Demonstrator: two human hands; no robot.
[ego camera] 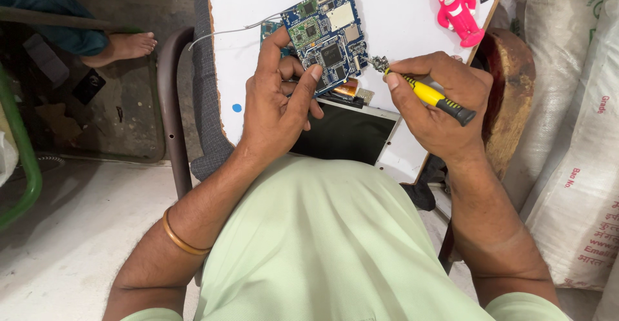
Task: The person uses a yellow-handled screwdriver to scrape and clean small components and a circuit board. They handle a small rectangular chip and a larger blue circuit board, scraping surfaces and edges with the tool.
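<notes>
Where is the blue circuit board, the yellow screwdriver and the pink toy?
Blue rectangular circuit board [325, 37], head view, on the big black chip.
Yellow-and-black-handled screwdriver [431, 95], head view, on the yellow handle.
Pink plastic toy figure [456, 10], head view, on its body.

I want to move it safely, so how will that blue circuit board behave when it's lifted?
The blue circuit board probably stays stiff and feels light, being thin and flat in the left hand. Likely fragile: exposed chips. The thin white wire may trail or snag.

Glossy blue circuit board [327, 36], yellow plastic screwdriver [433, 95] with metal tip, smooth white tabletop [400, 11], glossy pink plastic toy [456, 11].
</notes>
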